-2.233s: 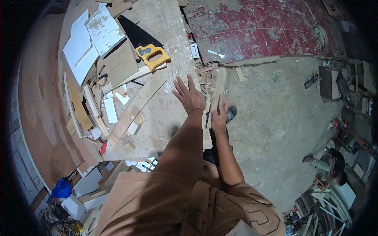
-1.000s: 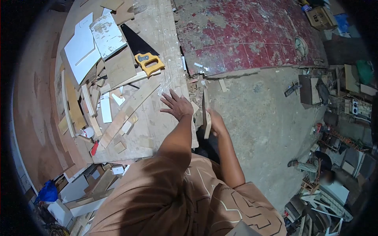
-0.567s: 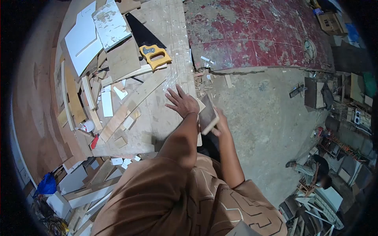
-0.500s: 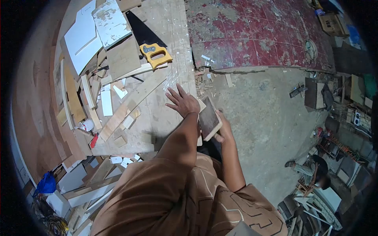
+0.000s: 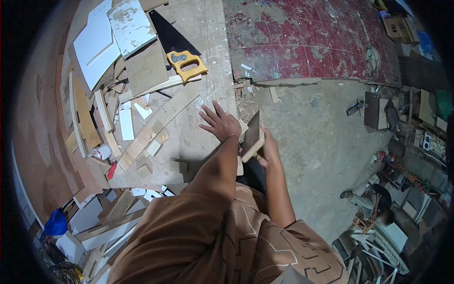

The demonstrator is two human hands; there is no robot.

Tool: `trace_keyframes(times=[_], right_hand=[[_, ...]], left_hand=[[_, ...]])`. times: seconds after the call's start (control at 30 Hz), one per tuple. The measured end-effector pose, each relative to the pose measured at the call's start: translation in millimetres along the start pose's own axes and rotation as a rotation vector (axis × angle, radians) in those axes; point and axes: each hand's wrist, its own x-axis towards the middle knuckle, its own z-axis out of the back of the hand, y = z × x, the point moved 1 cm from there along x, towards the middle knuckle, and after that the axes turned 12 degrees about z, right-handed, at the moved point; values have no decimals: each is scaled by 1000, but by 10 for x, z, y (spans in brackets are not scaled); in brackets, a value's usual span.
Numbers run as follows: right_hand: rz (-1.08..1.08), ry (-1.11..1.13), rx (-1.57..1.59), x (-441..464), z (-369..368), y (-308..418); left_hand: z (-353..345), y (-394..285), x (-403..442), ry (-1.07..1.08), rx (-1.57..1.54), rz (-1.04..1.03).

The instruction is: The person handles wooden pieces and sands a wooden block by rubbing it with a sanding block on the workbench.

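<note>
My left hand (image 5: pixel 221 125) lies flat on the workbench (image 5: pixel 215 52) near its right edge, fingers spread. A pale piece of wood (image 5: pixel 243 127) shows beside its heel at the bench edge; my forearm partly hides it, and I cannot tell whether the palm presses on it. My right hand (image 5: pixel 270 148) is closed round a short wooden board (image 5: pixel 253 138) with a dark brown face and a pale edge, held tilted just off the bench edge. Farther up the bench lies a handsaw (image 5: pixel 185 65) with a yellow handle and black blade.
Left on the bench are wood strips (image 5: pixel 161 124), offcuts, white panels (image 5: pixel 97 47) and a small wood block (image 5: pixel 178 166). Scrap wood (image 5: pixel 109 227) is piled below. A concrete floor (image 5: pixel 317 142) and a red tiled platform (image 5: pixel 307 38) lie right. Another person (image 5: pixel 378 201) sits at far right.
My right hand has turned the wooden board more edge-on and moved it slightly up and to the right. My left hand stays flat in the same place.
</note>
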Motion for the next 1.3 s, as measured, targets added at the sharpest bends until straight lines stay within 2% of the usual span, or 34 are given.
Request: trace_keyframes(times=[0.13, 0.2, 0.27, 0.33, 0.37, 0.43, 0.5, 0.6, 0.67, 0.83, 0.93, 1.0, 1.03, 1.1, 1.17, 1.2, 1.27, 1.3], right_hand=[[-41, -53, -17, 483, 13, -121], [-69, 123, 313, 604, 133, -155], [-43, 115, 302, 540, 362, -277], [-61, 63, 13, 85, 323, -56], [-77, 73, -6, -3, 276, 19], [-46, 69, 8, 234, 262, -112], [-46, 89, 3, 838, 444, -445], [-49, 113, 87, 880, 186, -349], [-49, 107, 54, 1099, 485, -566], [-92, 183, -220, 34, 259, 167], [14, 207, -274, 483, 143, -39], [-12, 231, -235, 1095, 280, -338], [-95, 300, -192, 1296, 284, -378], [-176, 367, -145, 1332, 301, -351], [-74, 370, -509, 1079, 301, -105], [-74, 368, -512, 888, 305, 56], [-115, 420, -750, 442, 285, 374], [-121, 359, -720, 288, 219, 462]], left_hand=[[12, -1, 7, 6, 10, -2], [19, 18, -3, 11, 13, 0], [30, -5, 3, 17, 11, 1], [19, -6, 11, 18, 16, 0], [8, -3, 7, 16, 19, 4], [-6, -3, 1, 10, 19, 5], [-1, 4, 6, 1, 26, 6], [3, -22, 7, -6, 25, 2], [-5, -9, 10, 8, 45, 9], [-7, 8, -1, 6, 22, 1], [-3, -20, 11, 10, 9, 4], [-9, 6, 9, 9, 10, 0], [-35, 5, 7, -17, -8, -9], [-46, 8, 6, -44, -25, -21], [-31, 5, 3, -19, -12, -9], [-21, -1, 0, -16, -14, -8], [5, -4, 4, 4, -5, 0], [0, -2, 7, 3, -7, 5]])
